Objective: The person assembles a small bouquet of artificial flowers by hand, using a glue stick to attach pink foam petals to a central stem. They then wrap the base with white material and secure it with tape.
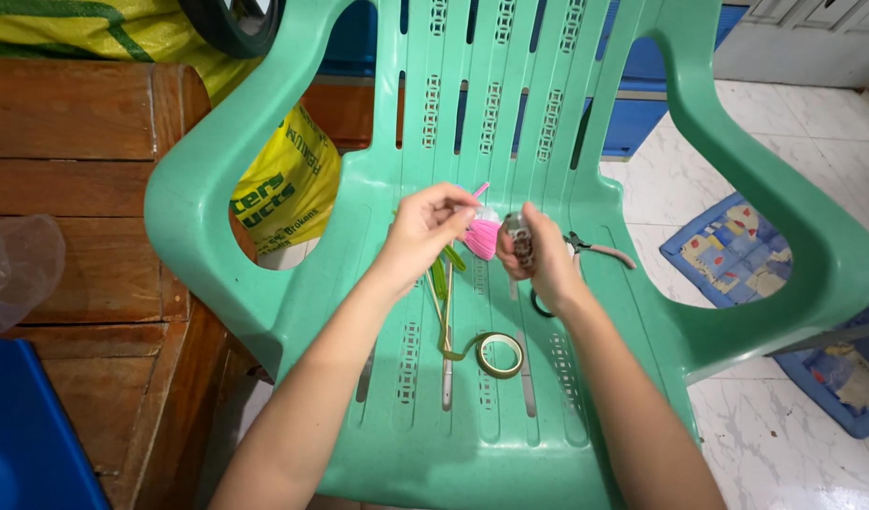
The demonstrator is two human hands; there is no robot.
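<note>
Green plastic chair (pixel 359 312) served as the workbench. Above the seat's back edge, the left hand (pixel 425 231) pinched a pink tufted flower (pixel 482 236) on its stick while the right hand (pixel 538 255) clenched a small roll. Green tape (pixel 499 355) trailed mid-seat, pliers (pixel 595 248) behind; the stem looked only partly wrapped.

Tape roll (pixel 500 355) on chair seat (pixel 623 312), pliers (pixel 600 249) behind.

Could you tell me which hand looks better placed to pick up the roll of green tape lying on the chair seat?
Probably the right hand: the tape roll lies almost directly below it, though it already grips a small object. The left hand pinches the pink flower.
</note>
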